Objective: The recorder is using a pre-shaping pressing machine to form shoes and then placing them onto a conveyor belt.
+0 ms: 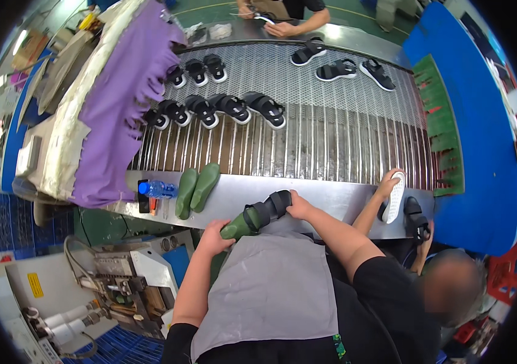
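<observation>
Item: green shoe last (238, 226) carrying a black strapped sandal (269, 208), held between both hands just above the person's grey apron (270, 285).

Left hand (215, 235): closed round the green end of the last, fingers wrapped under it.

Right hand (298, 206): closed on the sandal's far end, thumb side against the black strap.

Position: the last lies tilted, green end low toward the left hand, sandal end higher toward the right hand, at the near edge of the steel surface (331, 197).

Beyond the left hand, on the surface: two bare green lasts (196, 189) lying side by side; just left of them a clear water bottle (158, 190) with a blue cap.

Beyond both hands: a slatted metal conveyor (331, 139) bearing black sandals, one row (222, 110) of five ahead of the left hand, smaller groups farther off.

Far left of the left hand: a purple fringed cloth (119, 103) draped over a padded housing.

Right of the right hand: a co-worker's hand (389, 185) grips a white-soled sandal (395, 197); another black sandal (415, 219) sits beside it.

Below the left hand: a grey machine (119, 273) with tubing.
</observation>
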Demonstrator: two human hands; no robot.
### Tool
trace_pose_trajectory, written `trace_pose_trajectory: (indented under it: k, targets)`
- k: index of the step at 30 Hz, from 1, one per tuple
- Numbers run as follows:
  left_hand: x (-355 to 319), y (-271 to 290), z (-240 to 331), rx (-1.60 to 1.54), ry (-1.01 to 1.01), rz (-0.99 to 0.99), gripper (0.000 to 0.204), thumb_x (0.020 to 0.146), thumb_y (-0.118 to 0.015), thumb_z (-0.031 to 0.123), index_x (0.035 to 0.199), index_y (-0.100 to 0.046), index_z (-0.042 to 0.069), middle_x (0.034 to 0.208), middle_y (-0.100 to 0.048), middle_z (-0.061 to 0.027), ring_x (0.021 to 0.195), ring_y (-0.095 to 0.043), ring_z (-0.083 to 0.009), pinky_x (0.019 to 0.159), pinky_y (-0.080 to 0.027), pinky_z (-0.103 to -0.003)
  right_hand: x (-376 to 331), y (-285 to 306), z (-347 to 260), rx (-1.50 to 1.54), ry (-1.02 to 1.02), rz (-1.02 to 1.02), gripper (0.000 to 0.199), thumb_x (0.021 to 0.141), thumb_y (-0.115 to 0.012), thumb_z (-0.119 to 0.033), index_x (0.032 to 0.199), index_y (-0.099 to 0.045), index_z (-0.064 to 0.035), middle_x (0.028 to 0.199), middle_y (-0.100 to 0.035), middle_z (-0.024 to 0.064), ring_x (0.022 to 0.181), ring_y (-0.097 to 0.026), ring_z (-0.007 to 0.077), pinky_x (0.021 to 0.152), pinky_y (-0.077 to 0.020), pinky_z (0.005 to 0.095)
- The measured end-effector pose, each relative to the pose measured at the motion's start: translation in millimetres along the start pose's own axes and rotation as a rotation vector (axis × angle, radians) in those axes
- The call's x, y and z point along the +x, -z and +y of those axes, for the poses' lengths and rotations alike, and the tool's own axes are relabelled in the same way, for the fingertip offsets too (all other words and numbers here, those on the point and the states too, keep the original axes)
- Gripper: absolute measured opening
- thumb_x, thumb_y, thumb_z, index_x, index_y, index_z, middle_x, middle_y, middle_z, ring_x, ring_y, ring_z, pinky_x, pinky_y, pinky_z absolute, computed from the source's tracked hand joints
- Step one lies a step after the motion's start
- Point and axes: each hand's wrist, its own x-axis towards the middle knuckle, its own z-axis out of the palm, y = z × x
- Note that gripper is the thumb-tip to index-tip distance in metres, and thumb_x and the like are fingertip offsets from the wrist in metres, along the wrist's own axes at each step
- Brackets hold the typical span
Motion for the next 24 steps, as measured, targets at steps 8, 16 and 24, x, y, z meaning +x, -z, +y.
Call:
trace_pose_trajectory:
  k: [8,16,24]
  targets:
    - [62,-39,28,0.089,-0.217,-0.002,0.063,0.063,-0.082,0.017,0.122,-0.065,0.003,0.118,-0.06,-0.0181,0.11,-0.057,-0.0371,0.098,-0.048,-0.041,-7,-4,-8,0.03,-0.033,-0.083,0.08,0.079,-0.058,-0.01,0.15,-0.024,0.004,0.124,-0.059,0.0334,0.112,-0.06,0.0455,0.097,-0.0486,0.0446]
    - [38,-72,20,-0.525,0.109,-0.109,0.08,0.07,-0.079,0.021,0.138,-0.045,-0.004,0.134,-0.053,-0.0225,0.118,-0.056,-0.0376,0.104,-0.045,-0.042,-4,-49,-20,0.16,0.204,0.088,0.084,0.077,-0.063,-0.012,0.153,-0.028,-0.0023,0.134,-0.055,0.0278,0.123,-0.055,0.0404,0.102,-0.047,0.0414]
    - [15,-97,59,-1.103,0.623,-0.262,0.059,0.086,-0.066,0.022,0.137,-0.051,-0.005,0.133,-0.06,-0.02,0.121,-0.055,-0.0383,0.102,-0.045,-0.042,-33,-34,-75,0.305,0.337,0.148,0.085,0.07,-0.075,-0.02,0.147,-0.043,-0.0079,0.134,-0.058,0.0207,0.119,-0.058,0.0373,0.101,-0.0483,0.0396]
